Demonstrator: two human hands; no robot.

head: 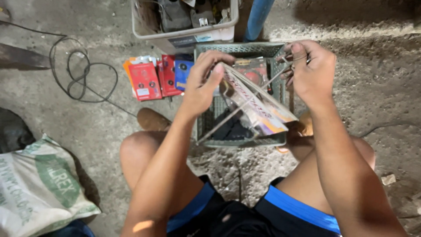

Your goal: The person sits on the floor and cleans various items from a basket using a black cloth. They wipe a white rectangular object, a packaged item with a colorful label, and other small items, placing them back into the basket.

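Observation:
My left hand (205, 83) grips the upper edge of a flat printed package (258, 105), red, white and orange, held tilted over a grey plastic crate (206, 127). My right hand (309, 70) pinches the end of a thin wire or cable (245, 103) that runs diagonally down across the package toward the crate's near left corner. Dark parts and a red package lie inside the crate.
Red and blue blister packs (155, 77) lie on the concrete floor left of the crate. A white bin (188, 33) of hardware stands behind, beside a blue pipe (258, 17). A black cable (79, 74) coils at left; a white-green sack (39, 184) lies near my left knee.

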